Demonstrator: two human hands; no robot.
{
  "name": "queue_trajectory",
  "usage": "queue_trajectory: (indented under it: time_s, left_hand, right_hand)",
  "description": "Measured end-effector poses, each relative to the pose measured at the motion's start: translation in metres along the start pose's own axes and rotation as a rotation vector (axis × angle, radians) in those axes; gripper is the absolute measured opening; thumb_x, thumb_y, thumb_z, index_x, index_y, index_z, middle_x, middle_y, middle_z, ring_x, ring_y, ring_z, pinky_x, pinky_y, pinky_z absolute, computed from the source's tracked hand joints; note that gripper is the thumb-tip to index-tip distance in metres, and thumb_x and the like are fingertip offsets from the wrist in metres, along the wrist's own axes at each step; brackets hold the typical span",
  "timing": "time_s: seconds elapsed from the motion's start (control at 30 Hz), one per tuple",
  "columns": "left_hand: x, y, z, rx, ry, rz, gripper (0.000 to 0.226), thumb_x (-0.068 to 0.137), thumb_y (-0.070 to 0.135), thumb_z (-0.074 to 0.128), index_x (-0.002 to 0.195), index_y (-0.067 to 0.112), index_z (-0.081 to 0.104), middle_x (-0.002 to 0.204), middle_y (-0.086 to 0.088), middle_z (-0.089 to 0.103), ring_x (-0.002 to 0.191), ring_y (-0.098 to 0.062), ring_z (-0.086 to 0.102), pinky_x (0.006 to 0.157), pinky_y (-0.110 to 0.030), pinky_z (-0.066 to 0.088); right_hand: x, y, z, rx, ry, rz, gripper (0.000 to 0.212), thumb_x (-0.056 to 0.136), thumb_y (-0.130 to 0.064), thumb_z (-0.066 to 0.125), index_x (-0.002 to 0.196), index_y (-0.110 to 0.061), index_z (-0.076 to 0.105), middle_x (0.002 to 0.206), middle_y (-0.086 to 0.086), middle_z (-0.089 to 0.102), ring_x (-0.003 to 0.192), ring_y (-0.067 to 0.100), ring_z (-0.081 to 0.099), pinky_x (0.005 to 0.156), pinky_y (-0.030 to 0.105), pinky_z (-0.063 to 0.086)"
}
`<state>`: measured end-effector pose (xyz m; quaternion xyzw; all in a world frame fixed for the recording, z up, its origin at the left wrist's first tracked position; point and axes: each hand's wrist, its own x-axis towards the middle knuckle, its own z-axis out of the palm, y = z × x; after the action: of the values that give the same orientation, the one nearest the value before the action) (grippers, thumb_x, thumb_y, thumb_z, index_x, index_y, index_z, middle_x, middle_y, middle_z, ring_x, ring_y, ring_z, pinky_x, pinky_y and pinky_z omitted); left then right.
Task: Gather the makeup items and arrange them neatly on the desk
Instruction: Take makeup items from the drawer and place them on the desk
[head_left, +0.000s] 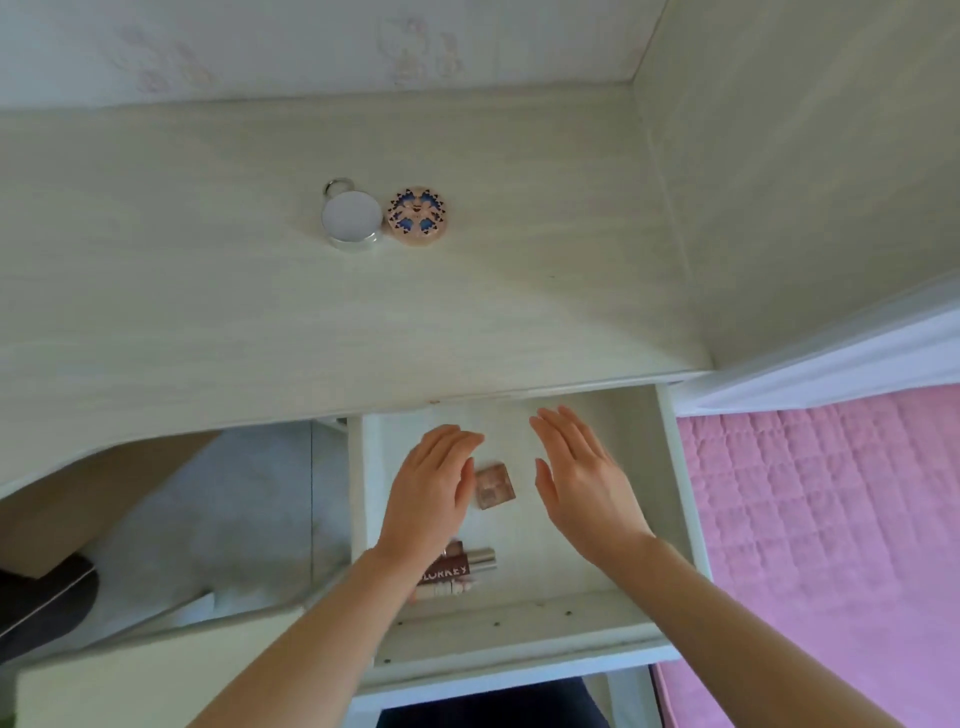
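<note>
On the pale desk (218, 291) stand a round white jar with a metal ring (351, 217) and, touching its right side, a pink round compact with a blue pattern (417, 212). Below the desk edge an open white drawer (675, 467) holds a small brown square palette (496, 486), a brown lettered tube (451, 569), a silver-capped tube (483, 557) and a pale pink item (447, 590). My left hand (431, 488) hovers open over the drawer just left of the palette. My right hand (582, 478) is open to the palette's right. Neither hand holds anything.
A pink quilted bed cover (821, 545) lies to the right of the drawer. A cabinet side wall (805, 182) rises at the right of the desk. Grey floor (218, 519) and a dark object (47, 603) show under the desk at left.
</note>
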<state>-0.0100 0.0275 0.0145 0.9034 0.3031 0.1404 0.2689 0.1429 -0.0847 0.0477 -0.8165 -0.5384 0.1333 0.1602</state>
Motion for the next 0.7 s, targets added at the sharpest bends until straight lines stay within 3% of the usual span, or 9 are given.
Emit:
queue_trajectory:
  time_s: [0.1, 0.23, 0.33, 0.5, 0.7]
  left_hand:
    - [-0.016, 0.008, 0.026, 0.002, -0.067, -0.014, 0.026, 0.086, 0.005, 0.063, 0.111, 0.01, 0.065, 0.108, -0.001, 0.067, 0.112, -0.023, 0.058, 0.093, -0.039, 0.05]
    - [-0.028, 0.011, 0.064, 0.057, -0.164, -0.112, 0.029, 0.084, 0.004, 0.064, 0.113, 0.008, 0.065, 0.11, -0.003, 0.067, 0.109, -0.026, 0.059, 0.087, -0.04, 0.052]
    - [-0.028, 0.006, 0.09, 0.111, -0.247, -0.193, 0.033, 0.086, 0.008, 0.06, 0.119, 0.009, 0.062, 0.118, -0.004, 0.064, 0.115, -0.025, 0.055, 0.089, -0.038, 0.049]
    - [-0.021, -0.006, 0.123, 0.212, -0.328, -0.298, 0.05, 0.091, 0.018, 0.057, 0.138, 0.012, 0.044, 0.138, -0.003, 0.049, 0.128, -0.023, 0.043, 0.1, -0.038, 0.044]
    - [-0.011, -0.017, 0.144, 0.32, -0.365, -0.379, 0.052, 0.087, 0.027, 0.064, 0.134, 0.015, 0.045, 0.13, -0.005, 0.049, 0.121, -0.027, 0.043, 0.095, -0.037, 0.044]
  right_hand:
    - [-0.032, 0.027, 0.017, -0.019, -0.097, 0.08, 0.044, 0.086, -0.005, 0.063, 0.129, 0.0, 0.054, 0.132, 0.015, 0.056, 0.132, 0.031, 0.045, 0.101, 0.043, 0.047]
    - [-0.063, 0.068, 0.044, -0.116, -0.299, 0.16, 0.046, 0.096, -0.015, 0.046, 0.141, -0.007, 0.041, 0.146, 0.008, 0.043, 0.142, 0.024, 0.028, 0.113, 0.035, 0.033]
    - [-0.073, 0.091, 0.06, -0.177, -0.413, 0.198, 0.048, 0.096, -0.013, 0.042, 0.144, -0.008, 0.033, 0.148, 0.006, 0.036, 0.143, 0.023, 0.022, 0.111, 0.035, 0.033]
    - [-0.074, 0.11, 0.08, -0.269, -0.536, 0.238, 0.055, 0.088, 0.002, 0.043, 0.141, -0.005, 0.029, 0.144, 0.011, 0.034, 0.139, 0.027, 0.025, 0.105, 0.038, 0.039]
    - [-0.075, 0.121, 0.093, -0.377, -0.628, 0.26, 0.063, 0.08, 0.008, 0.05, 0.138, -0.001, 0.028, 0.135, 0.018, 0.038, 0.128, 0.035, 0.034, 0.1, 0.041, 0.039]
